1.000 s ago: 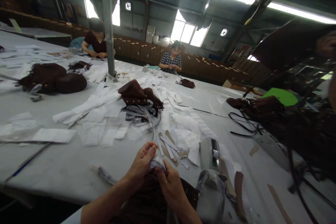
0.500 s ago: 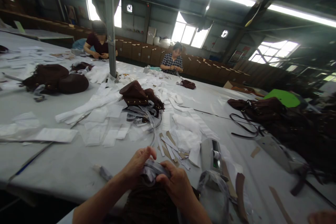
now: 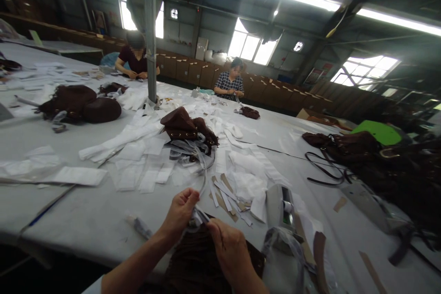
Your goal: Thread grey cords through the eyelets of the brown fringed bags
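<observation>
My left hand [image 3: 179, 213] and my right hand [image 3: 229, 250] meet at the near edge of the grey table [image 3: 86, 220]. Both pinch a crumpled piece of clear plastic wrap [image 3: 195, 217] between their fingertips. The wrap sits on top of a dark brown bag [image 3: 196, 262] lying under my hands. My left thumb and forefinger are pressed together on the wrap; my right fingers curl round its other side.
Another brown bag [image 3: 188, 128] lies mid-table amid white paper strips [image 3: 138, 147] and plastic. A grey device [image 3: 279, 206] stands right of my hands. More brown bags [image 3: 79, 103] lie far left and right [image 3: 347, 144]. Two people [image 3: 229, 82] sit at the far side.
My hands have drawn closer together on the plastic wrap, which now looks smaller and tighter between the fingertips. The view has shifted slightly left; a dark shape at right is gone.
</observation>
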